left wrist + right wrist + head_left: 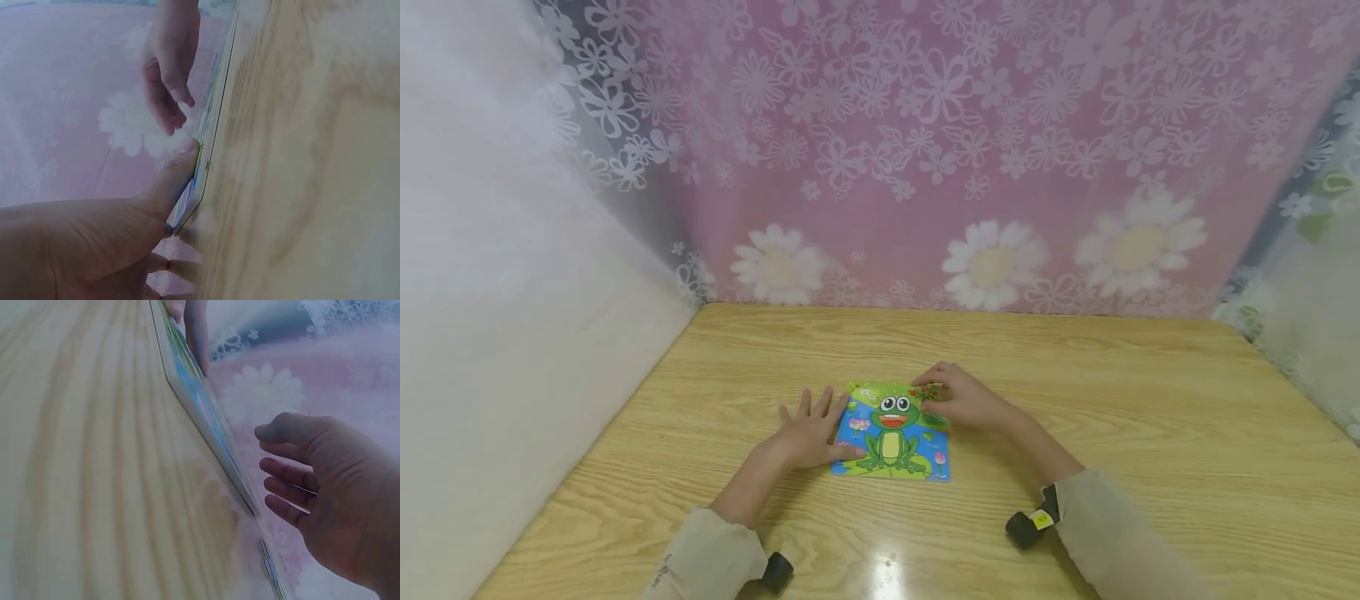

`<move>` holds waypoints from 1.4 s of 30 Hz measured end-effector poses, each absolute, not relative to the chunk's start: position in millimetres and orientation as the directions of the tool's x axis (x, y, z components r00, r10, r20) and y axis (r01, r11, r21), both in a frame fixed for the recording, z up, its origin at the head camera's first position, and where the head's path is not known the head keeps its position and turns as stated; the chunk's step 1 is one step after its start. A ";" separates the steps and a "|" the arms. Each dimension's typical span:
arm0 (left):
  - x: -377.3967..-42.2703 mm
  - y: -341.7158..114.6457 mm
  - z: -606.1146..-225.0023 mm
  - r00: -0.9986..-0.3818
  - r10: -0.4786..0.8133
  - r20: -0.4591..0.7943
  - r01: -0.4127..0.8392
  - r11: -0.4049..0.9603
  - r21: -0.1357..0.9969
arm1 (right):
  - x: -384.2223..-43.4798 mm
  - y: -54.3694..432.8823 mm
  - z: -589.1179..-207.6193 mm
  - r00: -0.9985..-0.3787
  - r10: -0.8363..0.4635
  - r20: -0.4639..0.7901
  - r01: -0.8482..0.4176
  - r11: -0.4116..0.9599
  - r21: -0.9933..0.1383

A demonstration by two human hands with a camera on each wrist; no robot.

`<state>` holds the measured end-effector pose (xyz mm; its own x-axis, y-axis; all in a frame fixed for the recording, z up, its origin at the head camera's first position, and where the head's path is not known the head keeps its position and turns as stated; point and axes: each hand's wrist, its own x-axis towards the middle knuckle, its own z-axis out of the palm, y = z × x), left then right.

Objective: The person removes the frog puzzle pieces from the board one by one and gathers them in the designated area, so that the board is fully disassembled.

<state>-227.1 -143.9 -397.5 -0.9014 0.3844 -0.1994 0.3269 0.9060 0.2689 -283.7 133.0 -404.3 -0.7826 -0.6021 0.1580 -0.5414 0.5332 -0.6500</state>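
Your left hand (808,440) lies with fingers spread, its thumb over the near-left edge of the frog board (891,448) on the table (1075,375), which looks light, stiff and best taken by opposite edges, while your right hand (964,400) curves loosely, seemingly empty, by the far-right corner.

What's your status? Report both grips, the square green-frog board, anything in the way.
Left grip touching left side of square, flat green-frog board. Right grip empty, at upper right corner. Board lying on yellow-brown wood-grain table. Only grips overlap it.
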 end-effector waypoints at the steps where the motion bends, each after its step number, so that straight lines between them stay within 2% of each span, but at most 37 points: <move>1: -227.1 -143.4 -397.6 -0.902 0.384 -0.198 0.327 0.906 0.267 | -285.0 128.5 -405.3 -0.776 -0.610 0.163 -0.552 0.530 -0.644; 5: -226.8 -141.6 -398.0 -0.901 0.387 -0.195 0.330 0.905 0.269 | -288.3 113.4 -410.2 -0.766 -0.616 0.183 -0.588 0.558 -0.585; 10: -228.1 -142.8 -400.2 -0.903 0.385 -0.192 0.330 0.906 0.264 | -291.1 97.1 -415.6 -0.799 -0.560 0.217 -0.590 0.660 -0.465; 14: -230.6 -145.5 -402.6 -0.906 0.380 -0.186 0.331 0.910 0.249 | -291.3 86.3 -417.9 -0.831 -0.500 0.243 -0.555 0.713 -0.428; 27: -229.1 -144.7 -399.8 -0.901 0.392 -0.185 0.340 0.904 0.260 | -285.3 80.6 -420.3 -0.883 -0.405 0.237 -0.468 0.722 -0.509; 42: -228.8 -142.6 -398.4 -0.903 0.385 -0.191 0.331 0.906 0.263 | -288.9 91.4 -415.6 -0.831 -0.527 0.181 -0.534 0.660 -0.529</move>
<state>-228.8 -142.6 -398.4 -0.9027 0.3854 -0.1913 0.3310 0.9061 0.2635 -288.9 91.4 -415.6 -0.8306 -0.5266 0.1810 -0.5336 0.6598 -0.5291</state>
